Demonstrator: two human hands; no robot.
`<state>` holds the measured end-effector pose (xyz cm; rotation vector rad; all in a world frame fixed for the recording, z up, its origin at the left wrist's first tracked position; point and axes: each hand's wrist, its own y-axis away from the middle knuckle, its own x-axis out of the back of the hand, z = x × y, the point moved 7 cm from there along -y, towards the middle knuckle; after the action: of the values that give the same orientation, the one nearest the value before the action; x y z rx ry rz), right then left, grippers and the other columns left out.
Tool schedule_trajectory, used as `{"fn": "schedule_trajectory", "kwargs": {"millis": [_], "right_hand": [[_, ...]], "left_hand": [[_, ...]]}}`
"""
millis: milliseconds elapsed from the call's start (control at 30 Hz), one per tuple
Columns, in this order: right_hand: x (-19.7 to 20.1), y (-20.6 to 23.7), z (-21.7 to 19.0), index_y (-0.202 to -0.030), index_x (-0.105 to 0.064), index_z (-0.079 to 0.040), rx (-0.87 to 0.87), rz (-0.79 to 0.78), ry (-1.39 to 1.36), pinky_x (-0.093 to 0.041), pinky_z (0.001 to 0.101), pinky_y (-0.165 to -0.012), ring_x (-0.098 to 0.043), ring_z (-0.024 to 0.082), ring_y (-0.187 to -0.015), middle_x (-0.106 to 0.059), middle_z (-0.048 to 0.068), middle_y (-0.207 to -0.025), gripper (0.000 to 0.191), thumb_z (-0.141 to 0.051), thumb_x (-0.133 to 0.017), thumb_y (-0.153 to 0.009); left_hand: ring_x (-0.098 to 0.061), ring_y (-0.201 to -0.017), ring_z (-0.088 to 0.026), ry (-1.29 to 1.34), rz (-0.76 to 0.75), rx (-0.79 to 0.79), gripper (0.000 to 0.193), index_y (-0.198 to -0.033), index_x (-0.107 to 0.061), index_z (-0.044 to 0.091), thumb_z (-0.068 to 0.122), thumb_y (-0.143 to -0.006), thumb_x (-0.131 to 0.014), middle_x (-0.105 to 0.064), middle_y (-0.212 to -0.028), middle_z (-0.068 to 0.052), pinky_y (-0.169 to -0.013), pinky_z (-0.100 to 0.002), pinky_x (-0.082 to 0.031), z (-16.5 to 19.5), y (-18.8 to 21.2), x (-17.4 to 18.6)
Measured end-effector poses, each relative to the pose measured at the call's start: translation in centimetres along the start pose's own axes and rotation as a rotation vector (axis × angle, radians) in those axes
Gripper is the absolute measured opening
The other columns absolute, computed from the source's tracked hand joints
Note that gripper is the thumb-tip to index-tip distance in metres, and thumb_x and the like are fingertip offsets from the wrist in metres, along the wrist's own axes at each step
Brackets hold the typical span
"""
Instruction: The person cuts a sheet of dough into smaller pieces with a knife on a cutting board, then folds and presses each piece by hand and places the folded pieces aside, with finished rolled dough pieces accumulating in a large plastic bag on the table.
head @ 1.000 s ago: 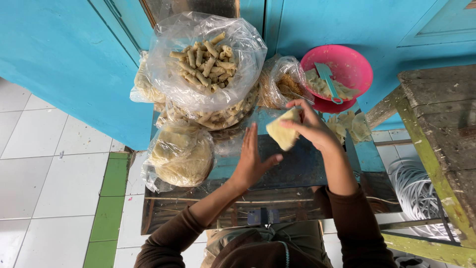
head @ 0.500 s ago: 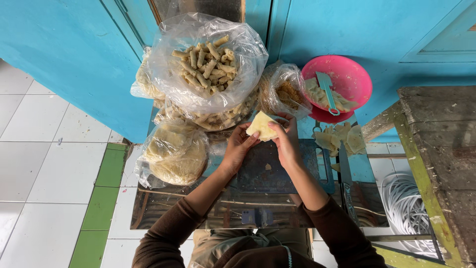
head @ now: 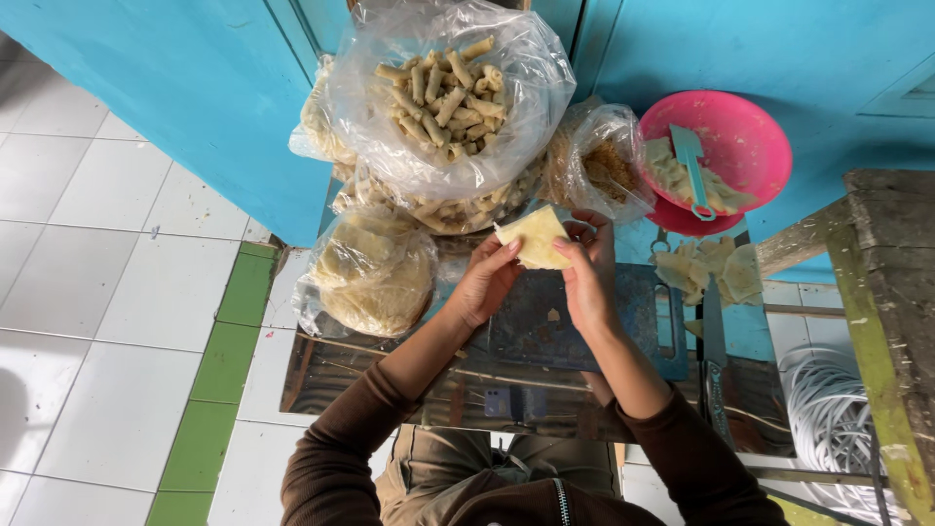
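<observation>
Both hands hold a pale yellow square dough wrapper (head: 535, 237) above a blue cutting board (head: 575, 321). My left hand (head: 485, 282) pinches its left edge and my right hand (head: 587, 273) grips its right side. A large clear bag of rolled yellow sticks (head: 443, 93) stands just beyond the wrapper. A smaller bag of brown filling (head: 596, 170) sits at the right of it. A bag of flat round wrappers (head: 375, 273) lies to the left of my left hand.
A pink bowl (head: 750, 131) with dough pieces and a teal scraper (head: 690, 166) stands at the back right. Loose wrappers (head: 711, 271) and a knife (head: 713, 351) lie right of the board. A wooden bench (head: 886, 292), coiled white cable (head: 828, 399), blue wall and tiled floor surround the metal table (head: 380, 380).
My hands carried the wrapper leftward, from near the pink bowl to the middle above the board. My left hand rose from the board and took hold of the wrapper's edge.
</observation>
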<state>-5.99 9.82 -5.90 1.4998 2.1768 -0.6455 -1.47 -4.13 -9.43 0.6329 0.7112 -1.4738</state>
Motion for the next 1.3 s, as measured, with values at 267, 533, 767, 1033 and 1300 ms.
{"fn": "schedule_trajectory", "kwargs": {"millis": [267, 533, 767, 1033, 1300], "right_hand": [[0.0, -1.2, -2.6, -0.123, -0.057, -0.002, 0.200, -0.045, 0.781, -0.051, 0.0319, -0.095, -0.062, 0.018, -0.111, -0.064, 0.009, -0.117, 0.035, -0.014, -0.075, -0.095], [-5.2, 1.4, -6.8, -0.099, -0.072, -0.006, 0.662, -0.384, 1.296, -0.055, 0.0371, -0.085, -0.068, 0.026, -0.099, -0.067, 0.006, -0.105, 0.018, -0.011, -0.082, -0.085], [-6.0, 1.4, -7.2, -0.101, -0.072, -0.005, 0.643, -0.407, 1.363, -0.057, 0.0371, -0.081, -0.069, 0.025, -0.097, -0.068, 0.007, -0.106, 0.022, -0.010, -0.082, -0.082], [-5.5, 2.1, -7.0, -0.099, -0.069, -0.006, 0.763, -0.393, 1.477, -0.056, 0.0378, -0.080, -0.069, 0.027, -0.093, -0.067, 0.007, -0.105, 0.014, -0.005, -0.078, -0.088], [-4.5, 0.8, -6.7, -0.106, -0.066, -0.007, 0.651, -0.372, 1.358, -0.056, 0.0363, -0.084, -0.068, 0.026, -0.100, -0.067, 0.007, -0.110, 0.015, -0.010, -0.075, -0.094]], "left_hand": [[-0.067, -0.118, -0.023, -0.050, 0.117, -0.033, 0.043, -0.136, -0.052, 0.001, 0.024, -0.102, -0.065, -0.065, -0.132, -0.014, -0.100, -0.038, -0.057, 0.1, 0.4, -1.1], [-0.067, -0.113, -0.019, -0.110, 0.242, -0.053, 0.042, -0.131, -0.050, 0.005, 0.029, -0.099, -0.066, -0.066, -0.126, -0.009, -0.098, -0.038, -0.056, -2.1, 0.3, 0.7], [-0.068, -0.112, -0.022, -0.038, 0.206, -0.041, 0.052, -0.133, -0.049, 0.000, 0.045, -0.107, -0.055, -0.065, -0.123, -0.015, -0.101, -0.039, -0.056, -2.4, 0.5, 0.7], [-0.067, -0.111, -0.019, -0.302, 0.209, -0.134, 0.050, -0.137, -0.044, 0.002, 0.017, -0.096, -0.069, -0.065, -0.125, -0.012, -0.093, -0.033, -0.058, -2.8, -0.1, 0.8], [-0.068, -0.104, -0.018, -0.379, 0.220, -0.168, 0.043, -0.132, -0.050, -0.001, 0.012, -0.096, -0.071, -0.068, -0.119, -0.013, -0.087, -0.033, -0.058, -2.3, -0.4, 0.5]]}}
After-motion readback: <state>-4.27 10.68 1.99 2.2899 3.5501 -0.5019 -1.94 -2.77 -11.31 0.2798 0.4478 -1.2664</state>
